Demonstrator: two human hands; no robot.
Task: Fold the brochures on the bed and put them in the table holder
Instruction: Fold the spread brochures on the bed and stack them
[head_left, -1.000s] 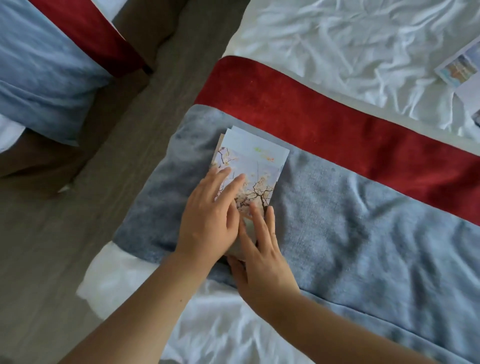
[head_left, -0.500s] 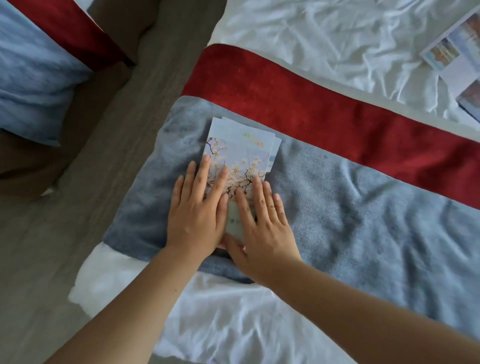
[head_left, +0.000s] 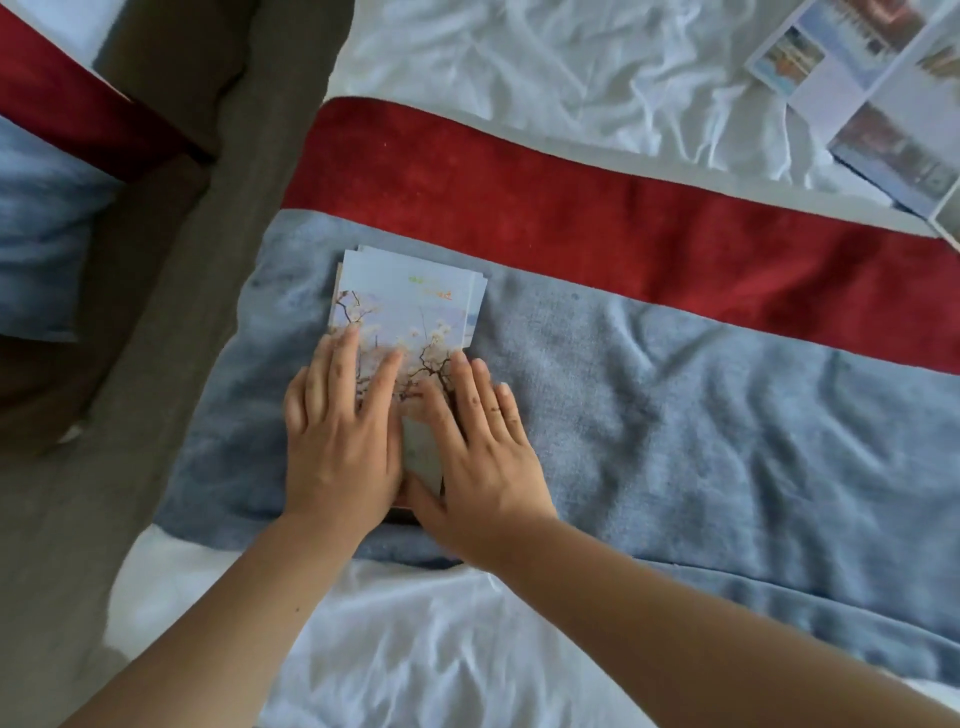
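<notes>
A folded brochure (head_left: 410, 301) with a pale blue cover and blossoming branches lies on the grey-blue band of the bed runner (head_left: 675, 395). Its layers are slightly fanned at the far edge. My left hand (head_left: 337, 436) lies flat on its near left part, fingers spread. My right hand (head_left: 478, 441) lies flat on its near right edge, partly on the runner. Both palms press down; neither grips it. Unfolded brochures (head_left: 872, 93) with photo panels lie on the white sheet at the far right. The table holder is out of view.
The runner's red band (head_left: 571, 208) crosses the bed beyond the brochure. Crumpled white sheet (head_left: 519, 62) covers the rest. A grey-brown floor gap (head_left: 171, 260) runs along the left, with a second bed (head_left: 41, 182) beyond it.
My hands have spread apart on the brochure, from overlapping to side by side and flat. The view shifted, bringing more of the far-right brochures into sight.
</notes>
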